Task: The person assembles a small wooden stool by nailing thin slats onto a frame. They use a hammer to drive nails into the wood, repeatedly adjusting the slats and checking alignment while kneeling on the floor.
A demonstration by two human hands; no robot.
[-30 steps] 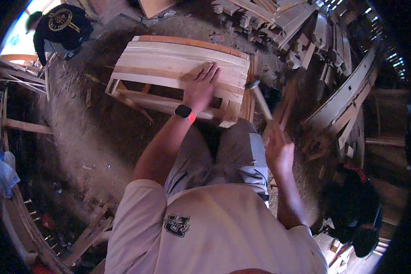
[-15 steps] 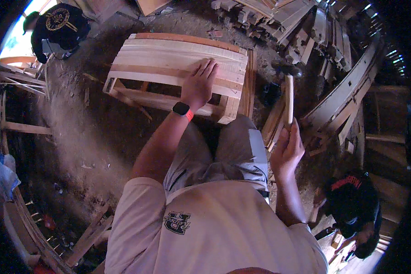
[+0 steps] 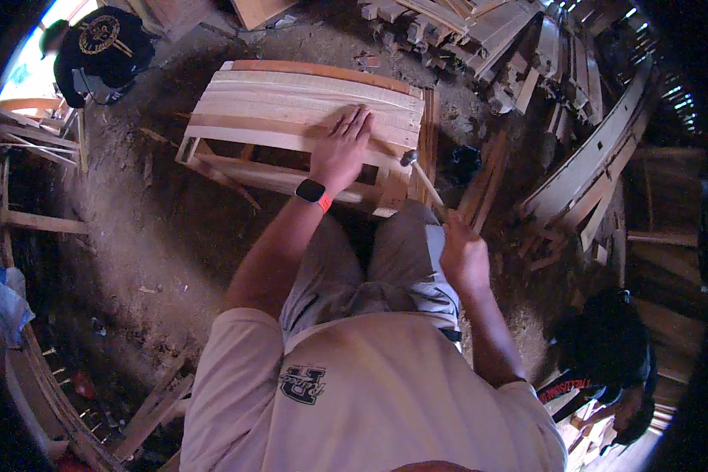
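Note:
A low wooden frame point(image 3: 291, 177), partly covered with pale slats point(image 3: 267, 98), lies in front of my knees. My left hand point(image 3: 341, 149) rests flat on the slats, fingers stretched toward the far side. A hammer point(image 3: 426, 183) is in my right hand point(image 3: 464, 256), its fingers wrapped round the wooden handle. The dark hammer head point(image 3: 408, 157) is at the right end of the nearest slat, over the frame's corner. Whether it touches the wood I cannot tell, and no nail can be made out there.
Loose boards point(image 3: 484, 181) lean right of the frame. Lumber stacks point(image 3: 464, 35) lie at the far right, beside a long curved panel point(image 3: 586, 149). One person point(image 3: 106, 51) bends at the far left; another point(image 3: 613, 354) works at the near right. Curved timber point(image 3: 59, 393) lies at the left.
The hammer has swung down and left from upright to the slat's end, my right hand moving with it. My left hand stays on the slats. The person at the near right has bent lower.

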